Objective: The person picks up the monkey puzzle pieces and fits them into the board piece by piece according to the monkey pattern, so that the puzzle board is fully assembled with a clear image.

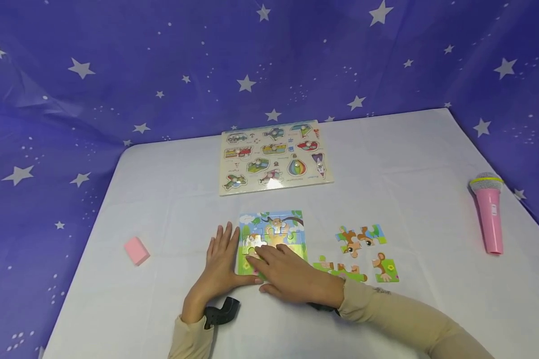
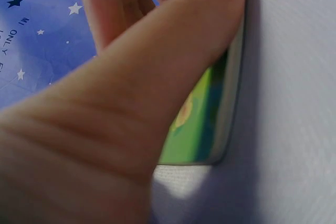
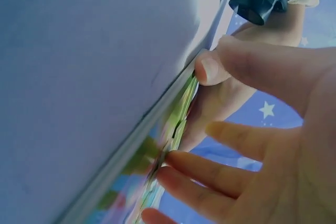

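A jigsaw puzzle board [image 1: 292, 218] with a bright animal picture lies on the table before me. My left hand [image 1: 221, 267] rests along its left side with straight fingers, the thumb stretched across the lower edge. In the left wrist view that thumb [image 2: 152, 51] lies against the board's edge. My right hand [image 1: 292, 273] reaches over the lower half, its fingertips touching the pieces and its thumb near the bottom edge. The right wrist view shows its fingers [image 3: 210, 174] spread, fairly straight. Part of the picture is hidden beneath this hand.
Loose monkey puzzle pieces [image 1: 372, 235] lie right of the board, including a corner-side piece [image 1: 388, 269]; the right forearm borders some. A wooden vehicle peg puzzle [image 1: 276, 162] lies behind. A pink block [image 1: 136, 251] sits left, a pink toy microphone [image 1: 489, 217] far right.
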{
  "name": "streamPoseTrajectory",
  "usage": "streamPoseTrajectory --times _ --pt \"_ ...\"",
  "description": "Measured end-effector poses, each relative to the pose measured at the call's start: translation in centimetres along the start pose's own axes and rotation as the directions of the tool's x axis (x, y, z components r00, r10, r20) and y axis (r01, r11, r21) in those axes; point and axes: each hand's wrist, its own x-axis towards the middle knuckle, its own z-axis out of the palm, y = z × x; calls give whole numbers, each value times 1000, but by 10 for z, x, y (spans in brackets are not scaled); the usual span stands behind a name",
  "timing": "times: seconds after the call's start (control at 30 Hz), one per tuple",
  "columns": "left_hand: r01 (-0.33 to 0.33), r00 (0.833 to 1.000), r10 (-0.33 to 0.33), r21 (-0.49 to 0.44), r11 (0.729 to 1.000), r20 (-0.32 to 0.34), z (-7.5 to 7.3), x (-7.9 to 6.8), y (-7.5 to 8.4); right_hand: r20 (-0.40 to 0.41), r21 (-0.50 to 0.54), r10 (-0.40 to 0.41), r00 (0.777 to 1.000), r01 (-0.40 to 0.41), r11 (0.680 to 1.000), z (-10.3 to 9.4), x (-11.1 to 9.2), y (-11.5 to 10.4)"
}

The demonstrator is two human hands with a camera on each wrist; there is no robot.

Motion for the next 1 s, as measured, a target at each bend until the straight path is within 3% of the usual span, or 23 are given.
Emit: streamPoseTrajectory --times 0.17,0.3,0.67,1.0 --pt "-15 1000 15 -3 1000 -9 0 0 0 -47 86 -8 999 12 996 1 2 3" --pt "-24 1000 24 0 1000 -18 0 0 0 -53 80 -5 999 9 997 2 3 4" --pt "-9 1000 9 6 1000 -4 0 0 0 138 98 3 990 -17 995 3 6 6" --pt "-3 1000 3 -5 1000 4 0 1 -1 158 83 23 987 -37 996 0 10 6"
